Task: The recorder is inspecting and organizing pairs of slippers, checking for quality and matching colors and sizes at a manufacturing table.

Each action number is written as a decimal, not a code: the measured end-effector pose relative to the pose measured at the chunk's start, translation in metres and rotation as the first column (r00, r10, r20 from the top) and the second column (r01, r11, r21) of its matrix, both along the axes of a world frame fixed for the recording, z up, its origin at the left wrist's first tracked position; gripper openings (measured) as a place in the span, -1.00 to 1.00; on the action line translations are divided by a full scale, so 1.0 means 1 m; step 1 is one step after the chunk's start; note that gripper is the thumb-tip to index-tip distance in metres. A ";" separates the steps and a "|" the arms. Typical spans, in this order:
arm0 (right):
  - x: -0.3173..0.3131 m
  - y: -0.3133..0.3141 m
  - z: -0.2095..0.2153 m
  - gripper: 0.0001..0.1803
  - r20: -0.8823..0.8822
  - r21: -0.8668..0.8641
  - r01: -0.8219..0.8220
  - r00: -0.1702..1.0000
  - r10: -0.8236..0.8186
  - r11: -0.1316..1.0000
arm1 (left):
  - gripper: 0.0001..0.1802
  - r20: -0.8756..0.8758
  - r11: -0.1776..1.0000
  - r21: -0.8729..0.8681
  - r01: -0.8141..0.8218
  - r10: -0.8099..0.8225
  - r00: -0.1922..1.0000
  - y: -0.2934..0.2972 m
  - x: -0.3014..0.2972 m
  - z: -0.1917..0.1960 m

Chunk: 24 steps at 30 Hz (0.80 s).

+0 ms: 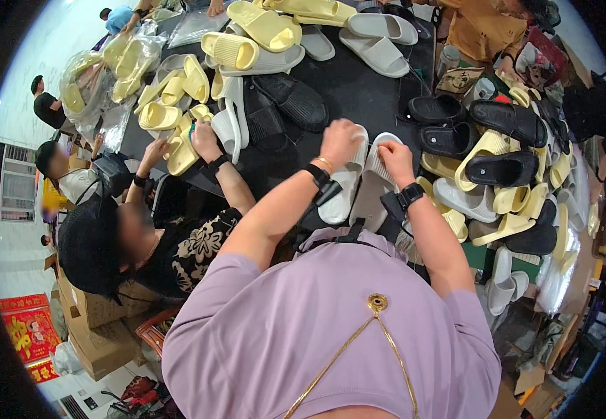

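A pair of pale slide slippers lies side by side at the table edge in front of me, a white slide slipper [338,198] on the left and a grey slide slipper [372,197] on the right. My left hand [342,144], fingers curled in, is over the far end of the white one; whatever its fingers hold is hidden. Closed at the far end of the grey one, my right hand [396,160] has its fingertips on the slipper. Beyond my left hand lie black ribbed slippers [292,101].
A heap of black, yellow and grey slippers [502,174] crowds the right side. Yellow and grey slippers [254,42] cover the far side of the black table [359,98]. At left, a co-worker in a floral shirt [201,241] handles a yellow slipper [183,155]. Plastic-bagged slippers [132,63] lie beyond.
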State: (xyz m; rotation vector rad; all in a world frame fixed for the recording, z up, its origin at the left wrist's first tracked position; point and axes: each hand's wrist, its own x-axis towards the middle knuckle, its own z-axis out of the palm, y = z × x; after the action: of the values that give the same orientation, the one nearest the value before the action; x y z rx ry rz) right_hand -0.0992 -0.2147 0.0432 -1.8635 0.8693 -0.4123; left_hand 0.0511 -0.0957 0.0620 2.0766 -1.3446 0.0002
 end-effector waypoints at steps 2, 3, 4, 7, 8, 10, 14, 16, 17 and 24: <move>-0.012 -0.012 -0.020 -0.72 0.075 -0.044 0.069 0.995 -0.066 0.997 | -0.65 0.042 0.989 -0.063 -0.137 0.139 0.989 0.007 0.028 0.014; -0.018 -0.018 -0.027 -0.67 0.112 -0.062 0.102 0.989 -0.094 0.993 | -0.58 0.086 0.969 -0.030 -0.247 0.248 0.965 0.013 0.043 0.018; -0.024 -0.020 -0.023 -0.55 0.086 -0.073 0.114 0.991 -0.107 0.991 | -0.51 0.169 0.930 -0.043 -0.366 0.368 0.914 0.021 0.058 0.017; -0.039 -0.024 -0.020 -0.56 0.141 -0.276 0.173 0.980 -0.139 0.945 | -0.28 0.283 0.818 0.044 -0.573 0.540 0.793 0.045 0.103 0.010; -0.043 -0.024 -0.018 -0.70 0.159 -0.291 0.158 0.980 -0.115 0.944 | -0.24 0.268 0.794 0.134 -0.593 0.547 0.793 0.051 0.114 0.009; -0.052 -0.013 -0.005 -0.71 -0.034 -0.118 -0.057 0.998 0.054 0.991 | -0.19 0.267 0.749 0.312 -0.585 0.521 0.810 0.064 0.130 0.008; -0.056 0.035 0.027 -0.59 -0.222 0.156 -0.450 0.851 0.475 0.879 | -0.24 0.286 0.714 0.476 -0.513 0.426 0.858 0.068 0.131 0.025; -0.054 0.053 0.018 -0.50 -0.287 0.034 -0.512 0.818 0.499 0.858 | -0.27 0.157 0.780 0.469 -0.414 0.388 0.908 0.065 0.128 0.028; -0.051 0.057 0.016 -0.48 -0.326 0.038 -0.467 0.830 0.453 0.883 | -0.28 0.040 0.826 0.448 -0.342 0.363 0.931 0.064 0.127 0.024; -0.018 0.083 0.034 -0.29 -0.467 -0.081 -0.192 0.874 0.133 0.978 | -0.36 -0.140 0.887 0.334 -0.320 0.382 0.914 0.054 0.105 0.004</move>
State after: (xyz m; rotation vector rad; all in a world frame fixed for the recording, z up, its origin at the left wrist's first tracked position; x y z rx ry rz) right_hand -0.1169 -0.1318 0.0770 -2.1765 1.0028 0.0952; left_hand 0.1564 -0.0413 0.0657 2.4809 -0.8698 -0.2720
